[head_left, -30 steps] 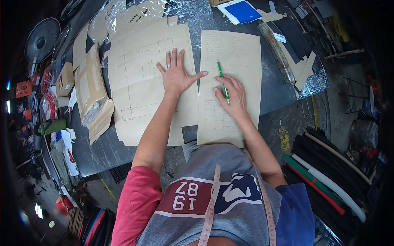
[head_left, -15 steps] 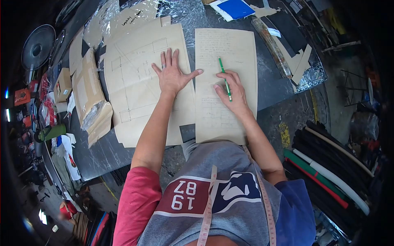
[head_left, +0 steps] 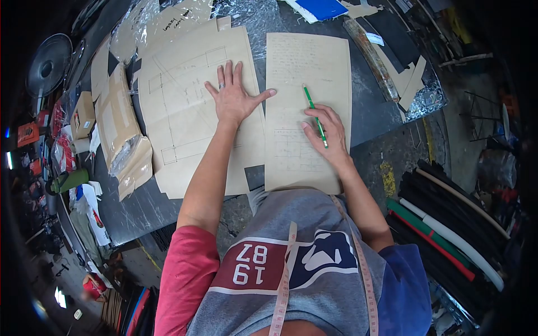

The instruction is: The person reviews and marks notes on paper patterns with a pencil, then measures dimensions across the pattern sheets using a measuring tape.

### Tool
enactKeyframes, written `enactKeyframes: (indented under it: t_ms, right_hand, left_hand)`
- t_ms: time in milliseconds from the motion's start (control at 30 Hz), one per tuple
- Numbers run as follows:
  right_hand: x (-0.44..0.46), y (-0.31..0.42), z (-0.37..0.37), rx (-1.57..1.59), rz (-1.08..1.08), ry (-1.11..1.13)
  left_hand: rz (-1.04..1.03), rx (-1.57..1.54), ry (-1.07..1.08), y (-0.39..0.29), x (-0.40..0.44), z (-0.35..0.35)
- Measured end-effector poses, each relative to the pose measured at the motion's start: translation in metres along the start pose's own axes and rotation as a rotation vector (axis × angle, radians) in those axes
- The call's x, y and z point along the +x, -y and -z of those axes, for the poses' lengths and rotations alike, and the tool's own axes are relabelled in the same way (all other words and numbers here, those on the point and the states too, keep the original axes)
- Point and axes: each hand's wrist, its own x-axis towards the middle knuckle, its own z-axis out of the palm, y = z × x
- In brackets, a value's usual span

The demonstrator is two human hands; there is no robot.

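The one view looks from the person's head, down and forward, with the left hand [head_left: 232, 103] and right hand [head_left: 328, 133] just above its middle and the tabletop [head_left: 368, 112] around them. Near enough to separate the fingers, its wide, curved field also takes in the T-shirt [head_left: 314, 208] below the hands.

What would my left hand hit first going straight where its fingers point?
Past the brown paper under your left hand, probably the small brown flap or clear plastic; heights are unclear.
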Motion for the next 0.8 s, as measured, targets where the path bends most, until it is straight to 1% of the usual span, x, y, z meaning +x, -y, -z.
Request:
enactKeyframes:
  t_ms: [167, 400, 800]
  right_hand:
    - [-0.0019, -0.0039, -0.0012, 0.048, -0.028, -0.002]
    - [-0.0015, -0.0049, -0.0006, 0.027, 0.019, -0.001]
    - [0.0034, -0.0038, -0.0006, 0.05, 0.006, -0.011]
  left_hand:
    - [-0.004, 0.0, -0.007, 0.0006, 0.0007, -0.0012]
    - [-0.012, 0.005, -0.02, 0.0009, 0.0007, -0.0031]
    - [-0.023, 0.007, -0.029, 0.0027, 0.0009, -0.0035]
